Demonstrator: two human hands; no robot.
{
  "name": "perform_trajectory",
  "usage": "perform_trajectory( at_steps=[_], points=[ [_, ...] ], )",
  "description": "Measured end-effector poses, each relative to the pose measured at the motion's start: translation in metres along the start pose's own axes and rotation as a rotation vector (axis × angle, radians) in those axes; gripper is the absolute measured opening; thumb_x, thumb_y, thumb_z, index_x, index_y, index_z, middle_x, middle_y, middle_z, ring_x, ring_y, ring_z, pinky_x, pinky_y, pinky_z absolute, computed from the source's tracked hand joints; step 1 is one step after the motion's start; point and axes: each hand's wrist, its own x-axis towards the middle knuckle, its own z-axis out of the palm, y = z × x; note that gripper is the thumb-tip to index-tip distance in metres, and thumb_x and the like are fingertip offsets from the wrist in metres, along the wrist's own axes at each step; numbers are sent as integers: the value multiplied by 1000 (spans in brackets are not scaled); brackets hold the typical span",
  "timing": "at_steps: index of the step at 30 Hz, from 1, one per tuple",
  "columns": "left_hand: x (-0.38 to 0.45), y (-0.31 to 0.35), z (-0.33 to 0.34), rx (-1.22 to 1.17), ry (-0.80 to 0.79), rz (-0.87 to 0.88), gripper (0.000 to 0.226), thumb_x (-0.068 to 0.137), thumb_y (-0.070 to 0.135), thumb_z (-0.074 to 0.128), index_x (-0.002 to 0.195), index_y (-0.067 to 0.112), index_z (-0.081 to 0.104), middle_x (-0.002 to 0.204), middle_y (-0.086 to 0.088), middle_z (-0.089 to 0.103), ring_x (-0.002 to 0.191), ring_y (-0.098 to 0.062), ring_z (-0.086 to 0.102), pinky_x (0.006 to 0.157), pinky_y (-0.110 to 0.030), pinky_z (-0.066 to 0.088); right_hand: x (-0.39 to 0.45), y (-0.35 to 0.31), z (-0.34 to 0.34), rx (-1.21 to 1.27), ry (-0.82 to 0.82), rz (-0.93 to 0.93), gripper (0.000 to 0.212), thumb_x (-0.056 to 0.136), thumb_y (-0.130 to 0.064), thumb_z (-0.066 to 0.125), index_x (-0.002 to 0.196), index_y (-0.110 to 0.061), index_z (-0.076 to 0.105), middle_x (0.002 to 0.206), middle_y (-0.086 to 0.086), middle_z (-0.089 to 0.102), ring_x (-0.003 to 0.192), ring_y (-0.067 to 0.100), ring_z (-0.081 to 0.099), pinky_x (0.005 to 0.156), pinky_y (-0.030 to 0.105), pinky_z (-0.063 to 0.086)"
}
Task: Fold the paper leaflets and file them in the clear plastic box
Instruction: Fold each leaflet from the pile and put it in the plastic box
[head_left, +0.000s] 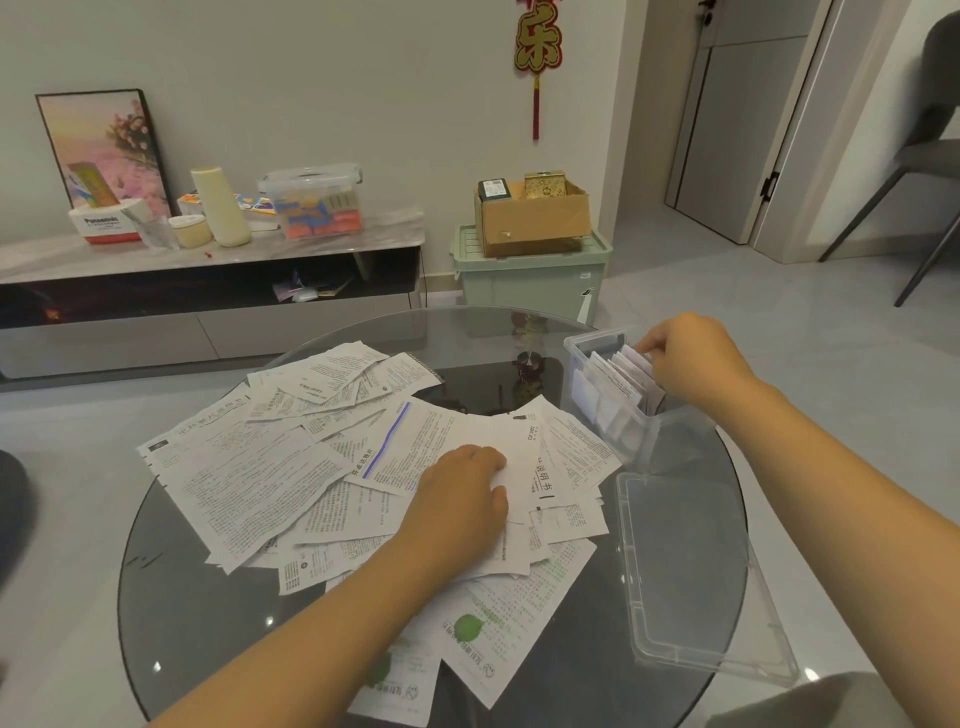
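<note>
Several unfolded paper leaflets (270, 467) lie spread in a loose heap over the round glass table (197, 623). My left hand (460, 499) rests on a white leaflet (514, 452) near the heap's middle, fingers curled down on the sheet. A clear plastic box (670, 441) stands at the table's right edge with several folded leaflets (615, 387) standing upright inside. My right hand (693, 361) is over the far end of the box, its fingertips pinching the top of a folded leaflet (640, 358) at the back of the row.
The box's clear lid (691, 577) lies flat on the table, right front, overhanging the edge. A small dark red object (530, 364) sits beyond the papers. Behind stand a low cabinet (208, 270), a green bin (530, 280) with a cardboard box, and a chair (930, 171).
</note>
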Motion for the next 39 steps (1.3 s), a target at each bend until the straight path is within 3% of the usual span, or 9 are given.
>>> perform_trajectory(
  at_steps=[5, 10, 15, 19, 23, 26, 31, 35, 39],
  points=[
    [-7, -3, -3, -31, 1, 14, 47, 92, 44, 51, 134, 23, 45, 136, 8, 46, 123, -11, 43, 105, -28, 35, -21, -7, -10, 97, 76, -153, 30, 93, -5, 45, 108, -11, 70, 114, 9, 65, 79, 18, 53, 71, 24, 39],
    [-14, -1, -5, 53, -105, 76, 69, 82, 57, 59, 139, 26, 35, 142, 11, 38, 129, -10, 35, 109, -29, 26, -46, -15, -4, 93, 24, -321, 24, 93, -17, 51, 108, -18, 71, 102, 1, 58, 78, 13, 53, 72, 24, 38],
    [-22, 0, -11, -66, -57, 106, 40, 92, 42, 54, 129, 28, 51, 134, 13, 50, 119, -6, 46, 95, -19, 34, -71, -31, 4, 88, -73, -460, 21, 90, -28, 58, 108, -26, 69, 95, -13, 50, 82, 6, 53, 78, 21, 43],
    [-26, -2, -15, -268, -72, 91, 21, 89, 34, 61, 109, 30, 66, 118, 18, 58, 107, 2, 51, 90, -12, 36, -82, -35, 13, 34, -309, -555, 28, 87, -37, 62, 114, -30, 66, 109, -14, 58, 106, 6, 51, 85, 21, 42],
    [-30, -9, -19, -360, -64, 57, 18, 90, 22, 61, 97, 35, 72, 120, 17, 61, 113, -1, 52, 101, -23, 37, -88, -36, 13, 59, -527, -587, 41, 80, -48, 66, 117, -32, 65, 124, -18, 57, 117, -2, 45, 98, 18, 34],
    [-37, -15, -26, -469, -57, 28, 21, 91, 20, 59, 91, 38, 71, 109, 20, 66, 105, 2, 57, 97, -24, 42, -90, -37, 14, 9, -661, -569, 51, 71, -55, 71, 118, -37, 62, 129, -20, 52, 119, -2, 41, 103, 21, 33],
    [-47, -21, -37, -753, -11, -85, 13, 91, 22, 59, 90, 27, 71, 88, 9, 73, 87, -12, 67, 84, -29, 52, -89, -38, 16, 128, -644, -531, 13, 80, -32, 71, 90, -24, 71, 99, -11, 67, 98, 9, 59, 93, 29, 45],
    [-43, -25, -33, -827, 89, -240, 12, 92, 27, 57, 103, 24, 63, 100, 0, 70, 91, -22, 67, 83, -49, 55, -92, -46, 20, 246, -566, -404, 19, 83, -34, 67, 91, -17, 63, 87, 4, 65, 80, 18, 60, 70, 28, 47],
    [-42, -26, -28, -503, 189, -201, 68, 86, 24, 67, 139, 30, 26, 126, 3, 47, 94, -6, 56, 78, -23, 52, -95, -49, 38, 270, -480, -275, 43, 81, -33, 70, 115, -25, 45, 94, -5, 59, 86, 13, 57, 76, 28, 49]
  ],
)
